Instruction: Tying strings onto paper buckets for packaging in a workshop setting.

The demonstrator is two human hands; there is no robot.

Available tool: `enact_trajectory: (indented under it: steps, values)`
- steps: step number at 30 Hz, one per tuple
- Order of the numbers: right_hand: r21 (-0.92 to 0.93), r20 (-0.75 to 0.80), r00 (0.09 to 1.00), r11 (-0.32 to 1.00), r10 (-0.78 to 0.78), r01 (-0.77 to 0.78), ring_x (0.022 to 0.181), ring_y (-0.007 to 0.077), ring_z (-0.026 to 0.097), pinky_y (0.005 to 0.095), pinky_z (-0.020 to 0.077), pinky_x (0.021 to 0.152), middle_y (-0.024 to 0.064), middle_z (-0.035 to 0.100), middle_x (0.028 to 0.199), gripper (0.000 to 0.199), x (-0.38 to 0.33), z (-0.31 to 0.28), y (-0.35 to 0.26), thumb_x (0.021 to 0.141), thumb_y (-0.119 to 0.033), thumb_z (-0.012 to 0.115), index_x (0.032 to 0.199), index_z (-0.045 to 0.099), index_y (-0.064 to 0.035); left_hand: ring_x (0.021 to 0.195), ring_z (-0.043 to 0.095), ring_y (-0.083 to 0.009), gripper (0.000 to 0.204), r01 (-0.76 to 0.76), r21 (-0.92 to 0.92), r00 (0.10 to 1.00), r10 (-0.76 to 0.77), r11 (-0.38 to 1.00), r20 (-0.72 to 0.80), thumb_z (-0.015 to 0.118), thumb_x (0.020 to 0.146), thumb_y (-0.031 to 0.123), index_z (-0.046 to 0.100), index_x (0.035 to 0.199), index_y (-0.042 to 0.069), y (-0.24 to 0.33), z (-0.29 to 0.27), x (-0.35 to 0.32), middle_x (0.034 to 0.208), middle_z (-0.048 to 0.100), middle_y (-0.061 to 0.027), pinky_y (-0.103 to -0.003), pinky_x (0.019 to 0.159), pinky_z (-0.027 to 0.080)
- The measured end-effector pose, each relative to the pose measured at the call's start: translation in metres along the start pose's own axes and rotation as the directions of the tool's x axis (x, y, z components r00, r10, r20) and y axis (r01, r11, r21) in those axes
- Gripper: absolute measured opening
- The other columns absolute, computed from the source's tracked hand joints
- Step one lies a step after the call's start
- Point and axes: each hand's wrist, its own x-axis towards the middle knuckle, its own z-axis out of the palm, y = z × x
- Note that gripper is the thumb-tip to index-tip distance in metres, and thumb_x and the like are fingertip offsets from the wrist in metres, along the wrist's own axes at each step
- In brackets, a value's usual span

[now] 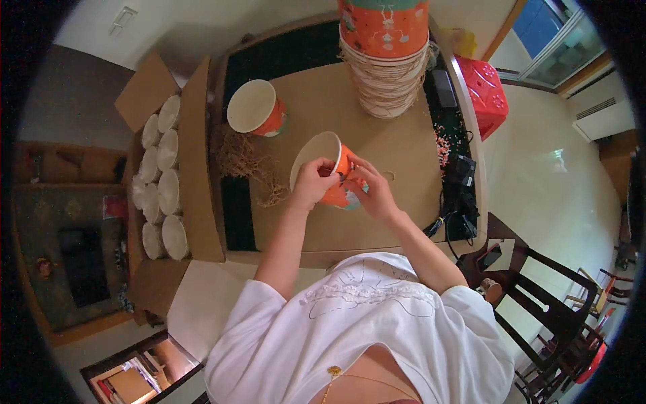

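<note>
An orange paper cup [328, 176] is held above the brown table [404, 222], tipped on its side, mouth facing far-left, base toward the right. The left hand [313, 183] grips the rim, fingers curled over it. The right hand [372, 192] pinches at the base, just as close. Another cup [256, 108] stands far-left; a tall stack [385, 57] rises beyond.

Soft, even indoor light fills the room, with daylight glaring off the glossy floor [558, 158] at right. The left side sits dim. Edges bend strongly and fall to black; the centre looks sharp.
</note>
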Motion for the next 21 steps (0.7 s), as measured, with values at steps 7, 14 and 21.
enact_trajectory:
  steps: [7, 14, 21]
  values:
    - [-0.054, -0.115, 0.993, 0.998, 0.023, -0.03, 0.112, 0.0291, 0.052, 0.0357, 0.045, 0.09, 0.0104, 0.05, 0.127, 0.017, -0.016, -0.007, -0.002, 0.077, 0.0, 0.063, 0.092, 0.057, -0.0058, 0.075, 0.059, -0.0111, 0.019, -0.083, 0.163, 0.996, 0.087, 0.983, -0.018, 0.06, 0.073, -0.002, 0.061, 0.092, -0.002, -0.007, 0.032, 0.021, 0.082, 0.064, -0.0056, -0.025, 0.07, 0.048]
    - [-0.038, -0.158, 0.987, 0.999, -0.041, 0.036, 0.111, 0.0289, 0.053, 0.0342, 0.0449, 0.089, 0.0147, 0.054, 0.121, 0.011, -0.023, -0.013, -0.002, 0.078, 0.001, 0.061, 0.087, 0.057, -0.0024, 0.073, 0.059, -0.0108, 0.017, -0.096, 0.161, 0.992, 0.109, 0.982, -0.068, 0.06, 0.073, -0.002, 0.062, 0.09, -0.001, 0.007, 0.053, 0.024, 0.081, 0.064, -0.0045, -0.026, 0.069, 0.048]
    - [0.25, -0.315, 0.923, 0.958, 0.22, -0.143, 0.1, 0.0199, 0.057, 0.0323, 0.049, 0.083, 0.0133, 0.054, 0.116, 0.01, -0.013, -0.012, 0.014, 0.082, 0.001, 0.058, 0.092, 0.053, 0.0015, 0.07, 0.062, -0.0128, 0.018, -0.108, 0.192, 0.991, 0.122, 0.975, -0.062, 0.057, 0.074, -0.004, 0.061, 0.091, -0.003, 0.001, 0.061, 0.028, 0.08, 0.065, -0.0077, -0.027, 0.065, 0.051]
